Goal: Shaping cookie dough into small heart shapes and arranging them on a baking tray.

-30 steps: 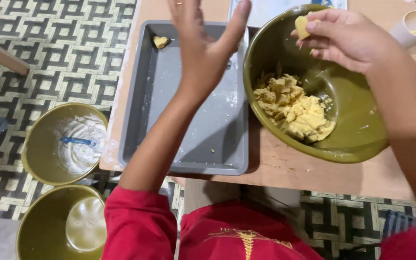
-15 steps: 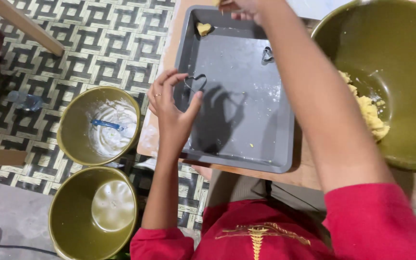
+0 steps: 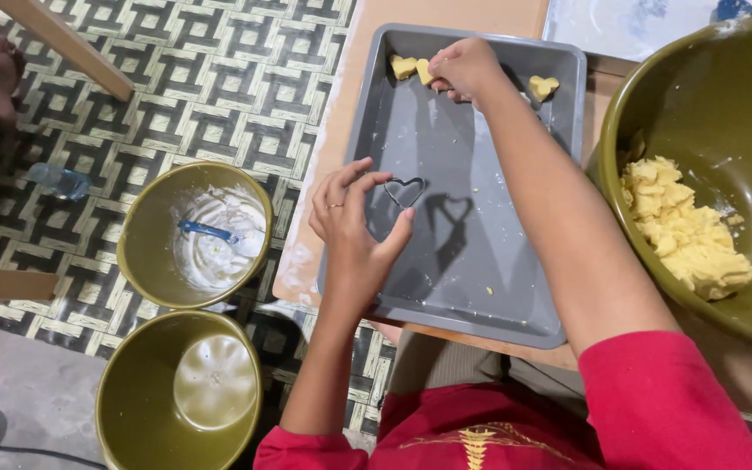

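My left hand [image 3: 354, 228] holds a small heart-shaped metal cutter [image 3: 404, 191] between thumb and fingers, above the left side of a grey baking tray [image 3: 480, 287]. My right hand [image 3: 466, 67] reaches to the tray's far edge and pinches a yellow dough piece [image 3: 426, 71], next to another dough piece [image 3: 404, 66] lying there. A third, heart-shaped dough piece [image 3: 542, 87] lies in the far right corner. A big olive bowl [image 3: 654, 113] at right holds crumbly yellow dough [image 3: 685, 231].
The tray sits on a low wooden table [image 3: 354, 96]. On the patterned floor at left stand an olive bowl [image 3: 145, 261] with white flour and a blue spoon [image 3: 206, 232], and an empty olive bowl [image 3: 124, 409]. A plastic bottle [image 3: 56, 181] lies further left.
My right hand moved from the dough bowl to the tray's far edge, where more dough pieces now lie. My left hand came down from mid-air and now holds the cutter over the tray.
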